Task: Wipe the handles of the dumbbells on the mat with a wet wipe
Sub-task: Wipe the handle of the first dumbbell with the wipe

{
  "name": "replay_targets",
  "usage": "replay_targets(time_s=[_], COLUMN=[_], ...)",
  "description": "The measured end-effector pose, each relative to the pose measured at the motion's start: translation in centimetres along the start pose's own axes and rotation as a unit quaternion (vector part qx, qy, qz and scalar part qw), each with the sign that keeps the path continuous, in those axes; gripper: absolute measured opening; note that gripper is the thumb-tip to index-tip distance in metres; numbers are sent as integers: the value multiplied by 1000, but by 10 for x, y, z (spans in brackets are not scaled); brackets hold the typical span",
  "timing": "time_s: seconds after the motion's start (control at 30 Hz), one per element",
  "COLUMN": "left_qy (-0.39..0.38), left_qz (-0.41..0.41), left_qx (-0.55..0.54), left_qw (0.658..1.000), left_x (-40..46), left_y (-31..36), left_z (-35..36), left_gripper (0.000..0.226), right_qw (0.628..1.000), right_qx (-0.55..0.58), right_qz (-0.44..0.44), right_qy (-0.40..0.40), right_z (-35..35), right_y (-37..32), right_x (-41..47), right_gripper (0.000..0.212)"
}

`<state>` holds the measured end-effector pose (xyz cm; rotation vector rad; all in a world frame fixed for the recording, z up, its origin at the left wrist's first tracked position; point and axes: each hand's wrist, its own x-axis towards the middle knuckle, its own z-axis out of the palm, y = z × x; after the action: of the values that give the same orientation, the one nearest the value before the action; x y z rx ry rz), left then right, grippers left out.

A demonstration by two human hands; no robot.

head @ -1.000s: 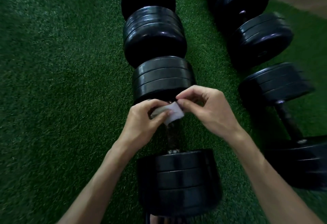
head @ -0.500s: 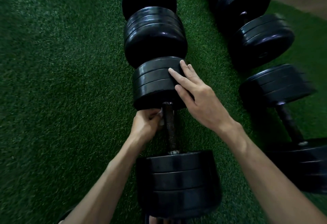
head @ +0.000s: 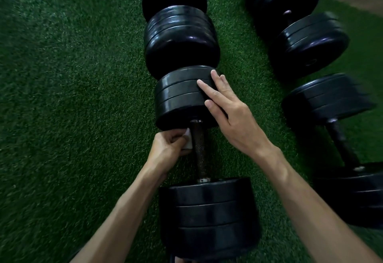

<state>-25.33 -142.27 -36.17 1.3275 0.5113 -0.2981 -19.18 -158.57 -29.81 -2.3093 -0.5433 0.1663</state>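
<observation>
Head view, left fingers pinching white wipe against dark knurled handle, right fingers spread flat

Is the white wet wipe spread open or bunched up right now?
Bunched up: the white wet wipe is a small wad in the left hand, pressed against the dark dumbbell handle.

No text, label, brand or number can be read on the dumbbells or anywhere else here
</observation>
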Motion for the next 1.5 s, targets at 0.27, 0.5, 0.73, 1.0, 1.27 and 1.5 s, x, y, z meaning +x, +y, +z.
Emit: replay_targets(time_s=[0.27,0.5,0.73,1.0,1.27,1.5], left_qy=[52,51,39,23,2,-41], left_qz=[103,156,163,144,121,-20], left_qx=[186,246,273,265,242,60], left_qw=[976,955,947,953,963,997], left_x=[0,-10,-8,2,0,-10], left_y=[-1,6,3,-1,-4,5], left_z=[4,0,-4,-10,-20,-15], left_gripper=[14,14,13,10,10,11], right_qw=[1000,1000,1000,1000,1000,1000], right_qx=[-5,2,10,9,0,1], right_qz=[-3,0,5,0,-7,-6], right_qy=[9,9,5,20,26,25], right_z=[3,4,3,7,8,9], right_y=[1,2,1,1,3,4], right_x=[0,0,-1,-1,0,0], right_gripper=[46,46,46,46,45,45])
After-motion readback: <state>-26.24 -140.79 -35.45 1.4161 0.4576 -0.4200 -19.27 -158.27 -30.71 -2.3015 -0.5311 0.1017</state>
